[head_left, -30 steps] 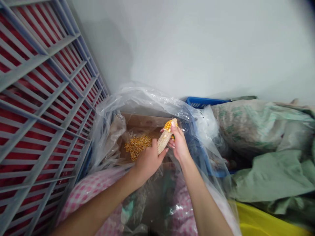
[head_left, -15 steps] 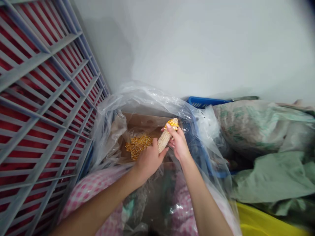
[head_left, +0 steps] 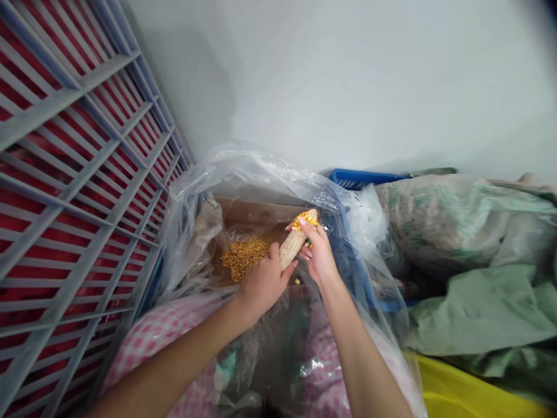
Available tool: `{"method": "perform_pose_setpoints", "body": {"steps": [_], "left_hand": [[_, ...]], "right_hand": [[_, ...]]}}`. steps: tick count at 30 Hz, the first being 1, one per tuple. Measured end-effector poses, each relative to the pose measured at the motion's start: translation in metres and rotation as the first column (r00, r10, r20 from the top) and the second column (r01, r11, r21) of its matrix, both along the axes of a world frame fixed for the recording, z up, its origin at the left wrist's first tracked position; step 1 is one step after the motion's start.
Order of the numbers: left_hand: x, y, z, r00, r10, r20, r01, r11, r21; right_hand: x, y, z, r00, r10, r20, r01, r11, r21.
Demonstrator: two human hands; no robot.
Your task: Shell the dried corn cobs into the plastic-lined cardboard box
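A corn cob point(head_left: 292, 247) is tilted between my two hands, most of it bare and pale, with yellow kernels point(head_left: 306, 219) left near its upper end. My left hand point(head_left: 266, 283) is closed around the lower end. Around the upper part my right hand point(head_left: 317, 249) grips the cob, its thumb pressed against the kernels. Below lies a pile of loose corn kernels point(head_left: 245, 256) in a cardboard box point(head_left: 248, 212) lined with clear plastic point(head_left: 261, 165). One loose kernel point(head_left: 297, 281) shows just under the cob. My right palm is hidden.
On the left a tall slatted plastic crate point(head_left: 87, 174) rises, with red behind its slats. To the right stand a blue basket point(head_left: 369, 177), a stuffed woven sack point(head_left: 470, 220), a green cloth point(head_left: 487, 313) and something yellow point(head_left: 470, 386). A white wall point(head_left: 348, 81) is behind.
My right thumb has shifted slightly along the kernels, and a bit more of the cob looks bare. A loose kernel now appears below the cob. Both hands keep their grip.
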State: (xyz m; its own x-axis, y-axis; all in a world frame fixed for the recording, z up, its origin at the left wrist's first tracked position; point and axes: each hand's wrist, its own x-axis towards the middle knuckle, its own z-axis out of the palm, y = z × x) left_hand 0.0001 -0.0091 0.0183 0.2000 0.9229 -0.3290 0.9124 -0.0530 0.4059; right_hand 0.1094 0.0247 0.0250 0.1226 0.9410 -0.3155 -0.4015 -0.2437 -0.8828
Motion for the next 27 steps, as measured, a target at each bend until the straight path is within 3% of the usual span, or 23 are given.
{"method": "perform_pose_setpoints", "body": {"steps": [6,12,18,24,27], "left_hand": [[-0.0004,-0.0003,0.0013,0.999,0.007,0.042,-0.009,1.000,0.028],[0.0008,-0.0008,0.0037,1.000,0.012,0.025,-0.012,1.000,-0.001],[-0.0012,0.0003,0.0053,0.999,0.026,0.036,-0.026,1.000,-0.009],[0.0007,-0.0024,0.0033,0.998,-0.023,-0.050,0.025,0.999,0.039],[-0.0010,-0.0009,0.0041,1.000,-0.004,-0.031,0.004,1.000,0.013]], "right_hand": [[0.0030,-0.0014,0.0037,0.999,0.033,-0.010,-0.032,0.999,0.036],[0.0035,0.0009,0.0014,0.997,0.024,-0.070,-0.025,1.000,-0.010],[0.0029,-0.0014,0.0008,0.998,0.035,-0.061,-0.032,0.998,0.045],[-0.0011,0.0018,0.0006,0.997,-0.020,-0.079,0.015,0.998,-0.056],[-0.0042,0.0006,-0.0014,0.997,-0.028,-0.076,0.026,0.999,-0.024]]}}
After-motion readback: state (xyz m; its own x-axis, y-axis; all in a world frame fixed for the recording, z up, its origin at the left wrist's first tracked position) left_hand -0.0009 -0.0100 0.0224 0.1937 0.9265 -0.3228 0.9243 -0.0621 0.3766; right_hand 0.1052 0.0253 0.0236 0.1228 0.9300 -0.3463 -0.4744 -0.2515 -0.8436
